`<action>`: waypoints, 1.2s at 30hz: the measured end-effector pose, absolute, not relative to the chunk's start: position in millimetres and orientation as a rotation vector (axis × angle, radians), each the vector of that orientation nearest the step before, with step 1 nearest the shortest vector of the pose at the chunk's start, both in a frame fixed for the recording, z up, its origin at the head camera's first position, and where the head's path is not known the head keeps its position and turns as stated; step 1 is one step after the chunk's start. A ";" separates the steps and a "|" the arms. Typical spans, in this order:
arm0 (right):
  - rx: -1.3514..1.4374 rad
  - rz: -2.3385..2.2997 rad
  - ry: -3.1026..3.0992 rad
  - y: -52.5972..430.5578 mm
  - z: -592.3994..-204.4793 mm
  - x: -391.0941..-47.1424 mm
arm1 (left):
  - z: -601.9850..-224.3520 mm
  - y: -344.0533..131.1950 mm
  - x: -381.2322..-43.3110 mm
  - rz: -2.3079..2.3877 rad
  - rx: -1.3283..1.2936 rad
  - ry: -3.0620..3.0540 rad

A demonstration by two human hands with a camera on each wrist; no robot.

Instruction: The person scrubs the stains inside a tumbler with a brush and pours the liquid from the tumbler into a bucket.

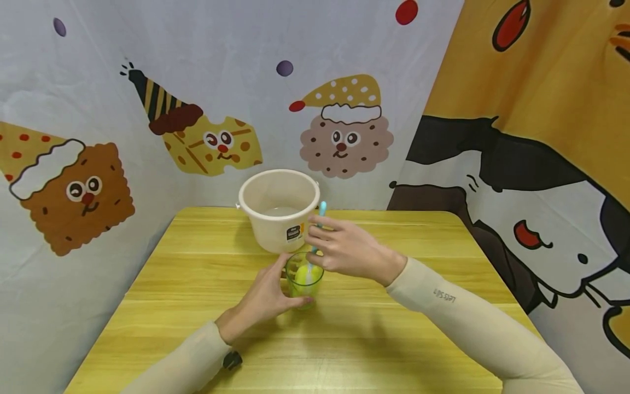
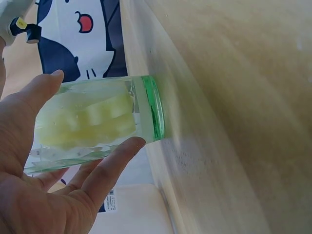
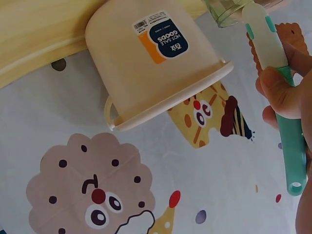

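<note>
My left hand (image 1: 266, 295) holds a clear green-tinted drinking glass (image 1: 306, 301), thumb on its near side and fingers round the far side. In the left wrist view the glass's thick green base (image 2: 155, 108) is close to the tabletop. My right hand (image 1: 351, 249) grips a cup brush by its teal handle (image 3: 291, 151), which slants up out of the glass. A white neck (image 3: 263, 36) joins the handle to the head. The yellow brush head (image 2: 87, 122) is down inside the glass, seen blurred through the wet-looking wall.
A cream plastic bucket (image 1: 268, 232) with a sticker label (image 3: 163, 39) stands just behind the glass, near the back edge of the yellow wooden table (image 1: 394, 328). Cartoon-printed cloth (image 1: 216, 49) hangs behind and to the sides. A small black object (image 1: 232, 360) shows by the left sleeve.
</note>
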State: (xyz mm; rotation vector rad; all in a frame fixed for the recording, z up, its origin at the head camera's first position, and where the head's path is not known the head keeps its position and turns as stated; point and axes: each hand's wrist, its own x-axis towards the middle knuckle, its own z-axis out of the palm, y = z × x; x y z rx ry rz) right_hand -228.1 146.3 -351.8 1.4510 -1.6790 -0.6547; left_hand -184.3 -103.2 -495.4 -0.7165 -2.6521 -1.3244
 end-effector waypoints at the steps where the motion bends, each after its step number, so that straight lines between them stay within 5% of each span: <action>1: 1.453 -0.657 -1.681 145.7 -352.8 -228.3 | -495.5 -103.1 -184.2 -1.323 -0.715 -2.656; 36: 1.509 -0.682 -1.704 137.8 -358.1 -226.3 | -493.3 -102.4 -182.7 -1.366 -0.710 -2.648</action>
